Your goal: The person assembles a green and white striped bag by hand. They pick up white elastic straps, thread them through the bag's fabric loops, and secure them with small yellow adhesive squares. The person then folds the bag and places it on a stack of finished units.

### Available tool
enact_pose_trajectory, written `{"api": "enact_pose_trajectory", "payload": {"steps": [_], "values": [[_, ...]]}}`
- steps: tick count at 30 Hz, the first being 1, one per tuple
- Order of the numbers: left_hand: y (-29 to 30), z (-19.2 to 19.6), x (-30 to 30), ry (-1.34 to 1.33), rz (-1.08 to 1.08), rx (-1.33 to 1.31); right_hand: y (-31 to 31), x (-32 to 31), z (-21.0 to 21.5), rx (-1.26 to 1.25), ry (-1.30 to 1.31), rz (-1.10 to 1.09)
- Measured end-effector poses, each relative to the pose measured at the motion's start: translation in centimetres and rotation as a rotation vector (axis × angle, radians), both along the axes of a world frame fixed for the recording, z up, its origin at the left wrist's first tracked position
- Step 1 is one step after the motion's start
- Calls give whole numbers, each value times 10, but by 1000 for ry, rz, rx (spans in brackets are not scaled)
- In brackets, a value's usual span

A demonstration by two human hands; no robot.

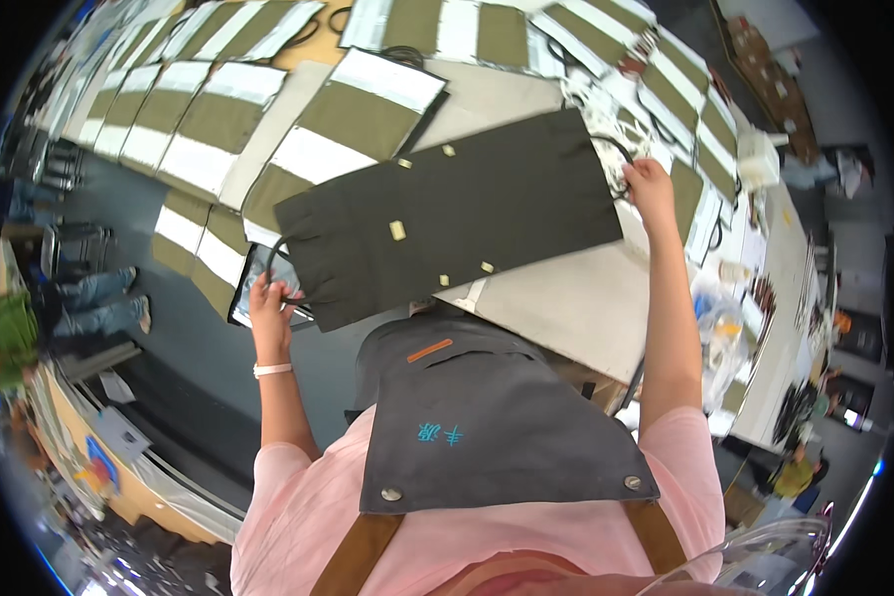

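Note:
A long dark fabric bag panel is stretched out in front of me, above the table edge. It has a dark loop handle at each end and several small pale yellow tabs on its face. My left hand is closed on the loop handle at the left end, where the fabric puckers. At the right end, my right hand pinches the other loop handle, a little higher and farther away. The panel tilts, with its right end up.
Olive and white fabric panels lie in rows over the pale table. A heap of white cord sits beyond the right end. Clear plastic bags lie at the right. Other people, one with a green bag, stand at the far left.

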State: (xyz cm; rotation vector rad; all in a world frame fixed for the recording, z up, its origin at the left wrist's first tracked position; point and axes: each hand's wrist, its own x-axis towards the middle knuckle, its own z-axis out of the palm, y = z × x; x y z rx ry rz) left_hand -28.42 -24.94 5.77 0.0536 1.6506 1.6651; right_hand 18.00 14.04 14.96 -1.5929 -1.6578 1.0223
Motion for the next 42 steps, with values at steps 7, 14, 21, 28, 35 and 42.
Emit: {"api": "enact_pose_trajectory", "payload": {"steps": [7, 14, 21, 28, 35, 42], "values": [[-45, -20, -16, -85, 343, 229, 124, -237, 40, 286, -66, 314], [-34, -118, -9, -214, 554, 308, 114, -349, -36, 573, -600, 500], [-64, -190, 14, -716, 711, 168, -101, -387, -119, 725, -582, 1109], [-83, -251, -99, -559, 993, 295, -134, -408, -173, 537, -839, 969], [-67, -301, -222, -447, 1005, 321, -131, -413, -173, 471, -884, 1046], [-35, -307, -212, -461, 1195, 72, -127, -410, -177, 523, -880, 1034]]}}
